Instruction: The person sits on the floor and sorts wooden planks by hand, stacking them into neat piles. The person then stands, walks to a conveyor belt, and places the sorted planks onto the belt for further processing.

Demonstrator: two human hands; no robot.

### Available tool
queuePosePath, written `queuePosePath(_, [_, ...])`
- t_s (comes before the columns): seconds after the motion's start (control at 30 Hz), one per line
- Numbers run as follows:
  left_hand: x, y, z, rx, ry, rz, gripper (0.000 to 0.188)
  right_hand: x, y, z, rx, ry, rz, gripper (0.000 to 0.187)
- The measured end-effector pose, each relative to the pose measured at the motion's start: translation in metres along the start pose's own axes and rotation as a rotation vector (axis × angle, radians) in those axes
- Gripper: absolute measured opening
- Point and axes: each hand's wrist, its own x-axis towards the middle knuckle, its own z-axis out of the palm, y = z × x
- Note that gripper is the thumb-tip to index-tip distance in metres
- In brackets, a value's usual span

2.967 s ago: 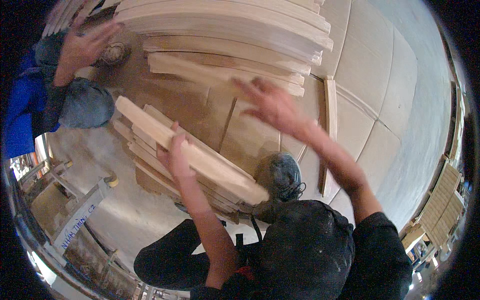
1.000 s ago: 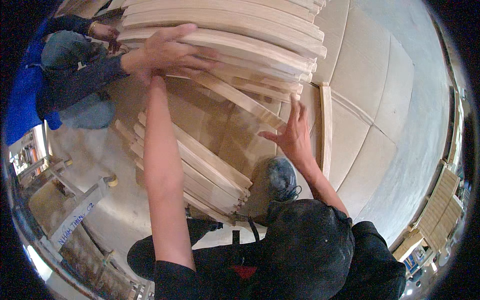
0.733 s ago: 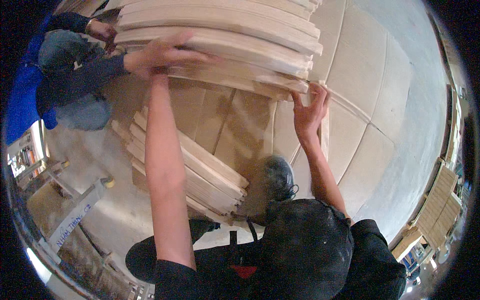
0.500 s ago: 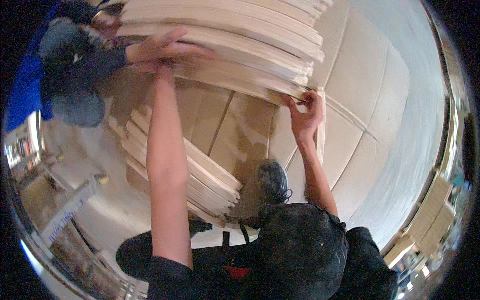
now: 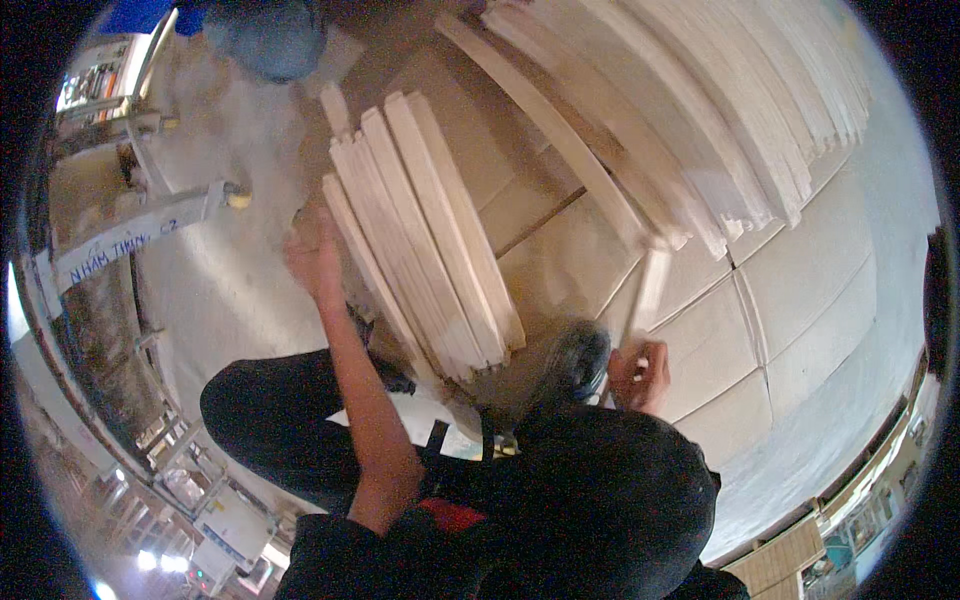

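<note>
1. Brown creased cardboard sheets, covering much of the floor from centre to right of the frame. In my judgement they protect the timber, so pieces are better lifted than dragged across the seams.
2. Large stack of pale, curved wooden strips, upper right. Ends are uneven along the lower edge; evening them would make for steadier handling.
3. Smaller stack of pale, slightly curved wooden strips, centre-left, running from upper left towards lower centre. Ends staggered at the top. I would advise taking strips near mid-length, fingers beneath, to limit twisting.
4. Single slender, curved wooden strip, upper centre, along the left side of the large stack, upper end standing away from it. Set it flush by guiding both ends.
5. Pale wooden strip with straight sides, right of centre, its lower end near the right hand.
6. Left hand, left of the smaller stack: fingers loosely extended, nothing visible in its grasp. Blur hides whether it touches the outer strip.
7. Right hand, lower right of centre: fingers curled; I cannot tell whether it grips the strip.
</note>
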Motion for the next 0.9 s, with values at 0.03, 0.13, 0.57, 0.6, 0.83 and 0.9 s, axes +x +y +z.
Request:
queuePosePath(0.03, [-0.015,-0.012,0.004,-0.061,-0.045,-0.074,0.062,0.002,-0.020,0.003,0.031,-0.039,-0.088,0.026])
queuePosePath(0.13, [-0.055,0.000,0.023,0.184,-0.070,-0.029,0.061,0.027,-0.072,0.029,0.299,-0.223,-0.104,0.029])
queuePosePath(0.57, [0.070,0.154,0.167,0.321,-0.360,0.390,0.080,0.091,-0.151,0.081,0.066,-0.379,-0.469,0.036])
queuePosePath(0.6, [0.081,0.149,0.174,0.309,-0.355,0.476,0.080,0.088,-0.150,0.095,0.060,-0.396,-0.485,0.037])
queuePosePath(0.83, [0.128,0.146,0.158,0.016,-0.729,0.280,0.056,0.108,-0.181,0.158,0.215,-0.386,-0.494,0.047])
queuePosePath(0.9, [0.128,0.164,0.133,0.010,-0.705,0.372,0.054,0.107,-0.176,0.170,0.158,-0.344,-0.448,0.050])
